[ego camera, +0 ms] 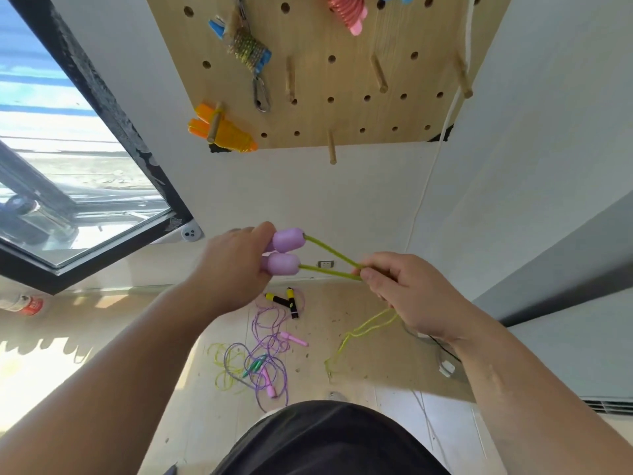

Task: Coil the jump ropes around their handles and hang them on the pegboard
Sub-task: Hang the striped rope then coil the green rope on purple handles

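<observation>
While the left hand (233, 269) grips both purple handles (286, 250) together, the right hand (407, 289) pinches their green rope (329, 262) just beside them — no coil wound yet. Pegboard (342, 111) carries three coiled ropes (226, 130); loose ropes (263, 354) lie tangled on the floor (342, 320).

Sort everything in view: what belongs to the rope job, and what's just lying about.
Job: purple handles, yellow-green rope, floor rope tangle, black-yellow handles, pegboard.
Lying about: red-labelled bottle, white plug, carabiner.
</observation>
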